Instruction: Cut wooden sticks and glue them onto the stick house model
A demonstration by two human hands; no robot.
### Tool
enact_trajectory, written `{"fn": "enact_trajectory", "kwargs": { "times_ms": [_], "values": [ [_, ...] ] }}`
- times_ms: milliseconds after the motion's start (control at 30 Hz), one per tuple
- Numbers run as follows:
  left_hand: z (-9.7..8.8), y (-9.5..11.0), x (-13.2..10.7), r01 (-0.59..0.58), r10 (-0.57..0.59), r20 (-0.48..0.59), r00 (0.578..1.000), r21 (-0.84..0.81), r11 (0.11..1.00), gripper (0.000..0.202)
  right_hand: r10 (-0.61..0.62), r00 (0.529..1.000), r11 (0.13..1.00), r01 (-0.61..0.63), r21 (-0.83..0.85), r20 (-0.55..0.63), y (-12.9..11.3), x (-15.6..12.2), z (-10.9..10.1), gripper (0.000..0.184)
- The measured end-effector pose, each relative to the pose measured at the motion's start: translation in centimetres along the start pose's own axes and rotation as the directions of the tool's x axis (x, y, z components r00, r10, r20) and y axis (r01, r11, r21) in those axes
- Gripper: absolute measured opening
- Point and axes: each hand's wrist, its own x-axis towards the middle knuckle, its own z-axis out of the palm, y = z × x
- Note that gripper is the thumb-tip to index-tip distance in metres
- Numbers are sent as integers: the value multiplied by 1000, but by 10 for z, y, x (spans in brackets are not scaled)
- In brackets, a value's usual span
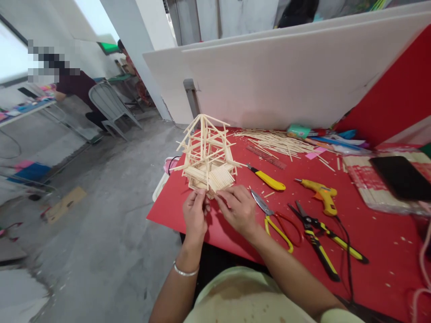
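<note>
A house-like model [208,157] built of thin wooden sticks, with a pointed open roof frame, stands at the near left edge of the red tabletop. Both hands meet at its lower front. My left hand [195,210] is closed, thumb and fingers pinched together just below the model; what lies in the pinch is hidden. My right hand [239,208] is closed too, its fingertips on a small brown piece [211,194] at the model's front edge. Whether that piece is joined to the model I cannot tell.
Right of my hands lie scissors [264,204], a yellow cutter knife [269,179], black-yellow shears [313,229] and a yellow glue gun [319,190] with its cord. Loose sticks [276,141] and a ruler [266,157] are farther back. A phone [402,177] rests on packaged sticks. White boards [262,85] stand behind.
</note>
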Motion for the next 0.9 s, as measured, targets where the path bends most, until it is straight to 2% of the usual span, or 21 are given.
{"fn": "enact_trajectory", "kwargs": {
  "times_ms": [133, 467, 733, 900],
  "values": [
    [-1, 1, 2, 62, -61, 43, 997, -43, 997, 27, -12, 1000, 1000, 12, -13, -7, 1, 1, 2, 23],
    [4, 6, 2, 144, -139, 59, 989, -86, 986, 28, -10, 999, 1000, 10, -10, -45, 1, 0, 3, 23],
    [2, 4, 1, 139, -134, 68, 989, -80, 987, 27, 5, 996, 1000, -4, 16, -92, -3, 1, -2, 21],
    [0, -3, -4, 118, -118, 12, 993, -57, 991, 27, 20, 997, 997, -15, 70, -69, -1, 1, -18, 23]
  ]
}}
